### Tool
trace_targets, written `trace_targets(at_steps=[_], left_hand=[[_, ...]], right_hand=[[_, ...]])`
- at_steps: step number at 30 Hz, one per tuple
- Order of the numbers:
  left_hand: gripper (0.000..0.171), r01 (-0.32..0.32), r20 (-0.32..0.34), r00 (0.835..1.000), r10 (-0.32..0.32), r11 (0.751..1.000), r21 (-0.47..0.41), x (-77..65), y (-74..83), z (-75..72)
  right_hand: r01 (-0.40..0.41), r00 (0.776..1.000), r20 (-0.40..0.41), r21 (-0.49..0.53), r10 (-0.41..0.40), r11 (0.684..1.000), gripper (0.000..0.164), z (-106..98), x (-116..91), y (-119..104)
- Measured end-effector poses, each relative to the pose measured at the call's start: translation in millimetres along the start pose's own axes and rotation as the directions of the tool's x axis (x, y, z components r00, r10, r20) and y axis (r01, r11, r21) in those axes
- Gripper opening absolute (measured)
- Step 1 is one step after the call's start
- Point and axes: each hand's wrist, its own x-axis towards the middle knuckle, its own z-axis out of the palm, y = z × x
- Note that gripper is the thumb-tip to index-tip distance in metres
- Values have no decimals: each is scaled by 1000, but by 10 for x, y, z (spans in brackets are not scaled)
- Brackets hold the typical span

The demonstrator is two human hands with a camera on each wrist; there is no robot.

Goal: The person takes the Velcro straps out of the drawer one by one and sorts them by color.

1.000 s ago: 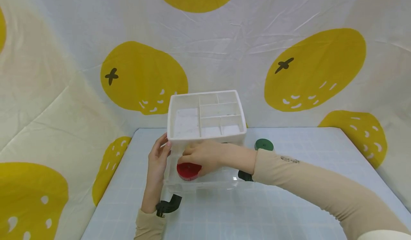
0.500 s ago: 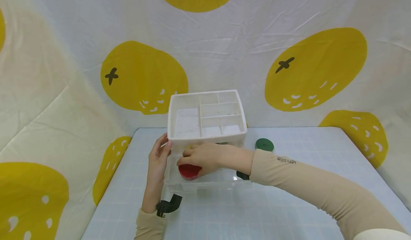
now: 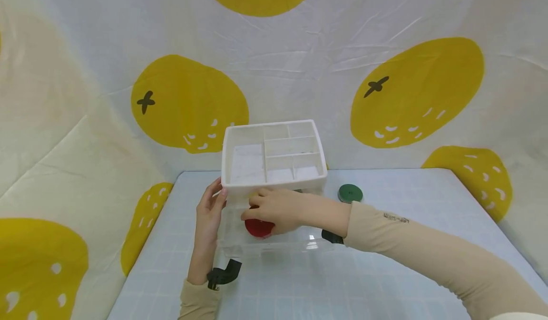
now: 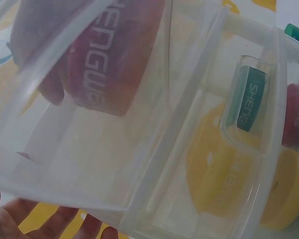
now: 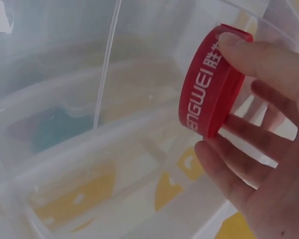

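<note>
Head view first: my right hand is bent over the pulled-out clear drawer, fingers curled on the red roll. My left hand rests at the left side of the box, fingers lying loosely against it, not wrapped round anything. The white compartment tray sits on top, and off to the right a green roll lies flat on the checked tabletop.

Left wrist now, looking through hazy plastic: there's the red roll, pale lettering showing, with my left fingers spread low in the corner. Further right, behind clear walls, a teal roll sits just beside a yellow roll.

Right wrist, and here's the grip: thumb on one edge, fingertips at the other, a pinch only as wide as the red roll between them. It's tilted, its white print facing outward, over the clear drawer; whether it touches the drawer floor, I can't tell.
</note>
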Motion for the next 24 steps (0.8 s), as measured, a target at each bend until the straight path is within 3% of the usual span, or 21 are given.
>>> trace_targets(at_steps=[17,24], left_hand=[[42,8,0,1000,-8,1000,30,-3,-10,-10],[42,-18,-12,1000,19,1000,20,1,-15,10]], right_hand=[[-119,990,-57,150,129,982,60,-187,-324,19],[-138,978,-125,199,165,970,62,-169,-511,59]])
